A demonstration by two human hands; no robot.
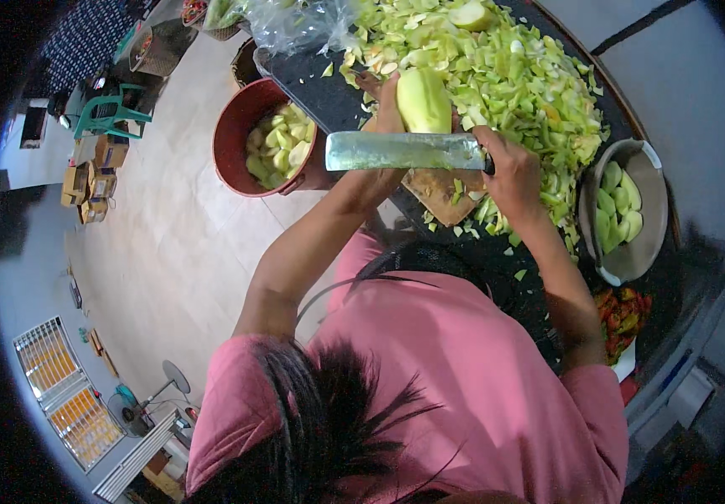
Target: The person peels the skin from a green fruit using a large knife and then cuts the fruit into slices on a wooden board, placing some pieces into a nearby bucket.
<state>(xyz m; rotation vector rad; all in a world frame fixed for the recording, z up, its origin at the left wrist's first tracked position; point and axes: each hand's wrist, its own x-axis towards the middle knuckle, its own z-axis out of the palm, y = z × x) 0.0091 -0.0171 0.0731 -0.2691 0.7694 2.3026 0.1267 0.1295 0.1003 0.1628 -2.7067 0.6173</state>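
Note:
A peeled pale green fruit or gourd (424,101) rests in my left hand (389,101), which is partly hidden behind it. My right hand (510,167) grips the dark handle of a cleaver (403,151). Its broad, wet blade lies level across my view, over my left wrist and just below the fruit's near end. Whether the blade touches the fruit I cannot tell. Under the blade sits a wooden cutting board (441,198) with a few green scraps. Beyond both hands spreads a large heap of green peelings (513,82), with a pale cut piece (469,16) on top.
Left of the dark tabletop (337,94) stands a red bucket (227,138) of cut pale pieces. A grey basin (649,233) with green pieces sits at right, near red-green produce (623,318). Clear plastic bags (299,25) lie at the far corner. Farther left are a green chair (107,110) and cardboard boxes (91,183).

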